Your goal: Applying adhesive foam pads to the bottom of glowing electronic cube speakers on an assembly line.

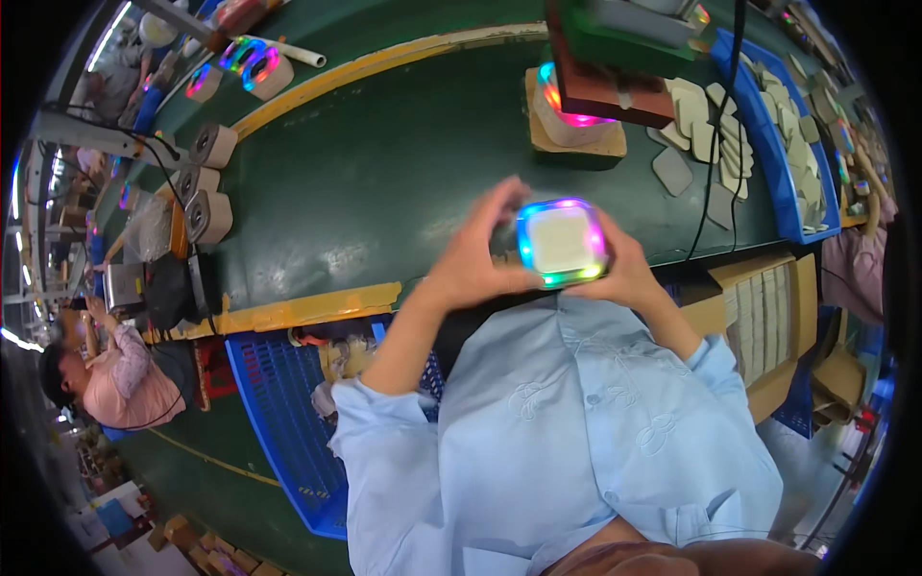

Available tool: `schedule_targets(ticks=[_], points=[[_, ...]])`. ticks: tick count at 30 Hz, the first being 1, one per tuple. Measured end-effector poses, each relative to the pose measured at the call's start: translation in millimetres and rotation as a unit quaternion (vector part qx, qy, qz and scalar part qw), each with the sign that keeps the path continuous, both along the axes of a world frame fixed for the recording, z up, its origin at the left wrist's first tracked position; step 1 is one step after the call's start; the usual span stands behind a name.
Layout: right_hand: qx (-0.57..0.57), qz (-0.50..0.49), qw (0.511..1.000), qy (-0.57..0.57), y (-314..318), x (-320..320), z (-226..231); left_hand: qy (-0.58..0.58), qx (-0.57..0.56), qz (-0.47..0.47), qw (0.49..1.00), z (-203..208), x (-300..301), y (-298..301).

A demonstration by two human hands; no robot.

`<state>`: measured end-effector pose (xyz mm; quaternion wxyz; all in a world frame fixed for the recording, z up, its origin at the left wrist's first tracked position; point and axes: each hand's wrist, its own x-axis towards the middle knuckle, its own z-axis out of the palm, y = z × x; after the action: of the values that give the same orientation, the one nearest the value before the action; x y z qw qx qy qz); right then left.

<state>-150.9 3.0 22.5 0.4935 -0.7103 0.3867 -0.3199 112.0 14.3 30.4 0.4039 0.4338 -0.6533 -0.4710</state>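
Note:
Above my lap, at the near edge of the green bench, I hold a small rounded-square light-up box [561, 242]. Its pale flat face is turned up, and a rainbow ring of light glows round it. My right hand [619, 261] grips its right side. To its left, my left hand [478, 252] is spread, its thumb at the lower left edge and its slightly blurred fingers raised apart from the box. A second lit box [565, 123] sits on a tan block [576, 156], partly hidden under the reddish-brown block [615, 94] of a press.
Loose pale rounded-square plates [672, 173] lie right of the press, beside a blue tray [764, 144] of more. Dark cables hang there. Boxes with round grey faces [209, 213] line the left. A blue crate [288, 413] and an open carton [759, 317] flank me. Co-workers sit farther off.

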Motion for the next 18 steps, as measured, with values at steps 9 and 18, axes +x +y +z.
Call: schedule_targets(ticks=[9,18], points=[[-0.043,-0.349,0.928,-0.124,-56.9,-56.8,6.5,-0.059,-0.101,0.099,0.988,40.4,-45.4,-125.8],[-0.033,-0.077,0.988,-0.13,-141.9,-13.9,2.6,-0.103,-0.125,0.241,0.957,19.6,79.0,-193.2]])
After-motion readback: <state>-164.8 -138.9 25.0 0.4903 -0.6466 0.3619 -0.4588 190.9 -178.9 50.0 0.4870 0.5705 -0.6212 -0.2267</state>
